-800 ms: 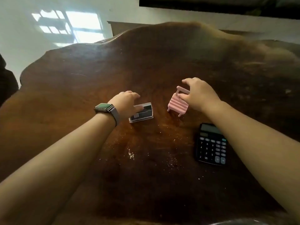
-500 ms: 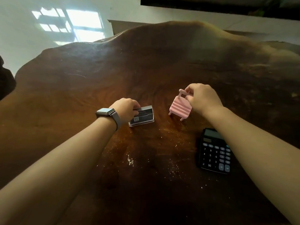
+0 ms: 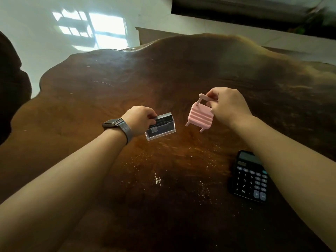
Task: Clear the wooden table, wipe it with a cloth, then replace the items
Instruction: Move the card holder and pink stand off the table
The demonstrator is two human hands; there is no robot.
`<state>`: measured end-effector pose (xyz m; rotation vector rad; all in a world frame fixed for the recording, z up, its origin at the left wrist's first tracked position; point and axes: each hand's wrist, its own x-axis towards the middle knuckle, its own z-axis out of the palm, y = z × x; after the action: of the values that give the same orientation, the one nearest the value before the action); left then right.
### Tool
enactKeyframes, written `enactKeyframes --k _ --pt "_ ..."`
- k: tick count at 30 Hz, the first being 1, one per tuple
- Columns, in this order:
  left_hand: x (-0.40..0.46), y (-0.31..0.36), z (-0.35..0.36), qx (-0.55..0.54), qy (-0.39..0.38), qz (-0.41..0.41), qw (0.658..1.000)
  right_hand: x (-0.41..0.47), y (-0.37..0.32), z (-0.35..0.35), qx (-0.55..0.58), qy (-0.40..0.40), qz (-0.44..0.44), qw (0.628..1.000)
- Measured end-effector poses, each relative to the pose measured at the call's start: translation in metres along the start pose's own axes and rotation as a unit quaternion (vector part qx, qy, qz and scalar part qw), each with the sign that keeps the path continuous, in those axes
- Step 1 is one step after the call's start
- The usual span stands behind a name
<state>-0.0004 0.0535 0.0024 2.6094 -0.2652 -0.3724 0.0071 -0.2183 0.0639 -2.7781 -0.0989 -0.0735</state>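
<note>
A dark wooden table (image 3: pixel 127 79) with a wavy edge fills the view. My left hand (image 3: pixel 140 120), with a watch on its wrist, grips a clear plastic card holder (image 3: pixel 161 128) filled with dark cards, lifted off the tabletop. My right hand (image 3: pixel 228 106) pinches the handle of a small pink suitcase-shaped toy (image 3: pixel 200 117), which hangs tilted above the table. A black calculator (image 3: pixel 250 178) lies flat under my right forearm at the lower right. Pale crumbs (image 3: pixel 157 180) are scattered on the wood in front of me.
A pale floor (image 3: pixel 54 48) with a bright window reflection lies beyond the table's far left edge. A dark rounded piece of furniture (image 3: pixel 11 84) stands at the left. A dark band (image 3: pixel 236 8) runs along the top right.
Both hands have closed on their objects and raised them: the card holder and the pink toy were standing on the table and now hang above it. The calculator has not moved.
</note>
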Motion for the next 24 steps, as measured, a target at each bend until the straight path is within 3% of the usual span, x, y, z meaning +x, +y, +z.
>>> enactKeyframes --k 11,24 --pt "-0.091 -0.120 -0.088 0.012 0.080 -0.093 0.992 0.022 -0.163 0.031 0.025 -0.022 -0.140 0.990" --pt "-0.164 -0.278 -0.123 -0.023 0.112 -0.222 0.968 0.022 -0.323 0.129 0.035 -0.098 -0.209 0.972"
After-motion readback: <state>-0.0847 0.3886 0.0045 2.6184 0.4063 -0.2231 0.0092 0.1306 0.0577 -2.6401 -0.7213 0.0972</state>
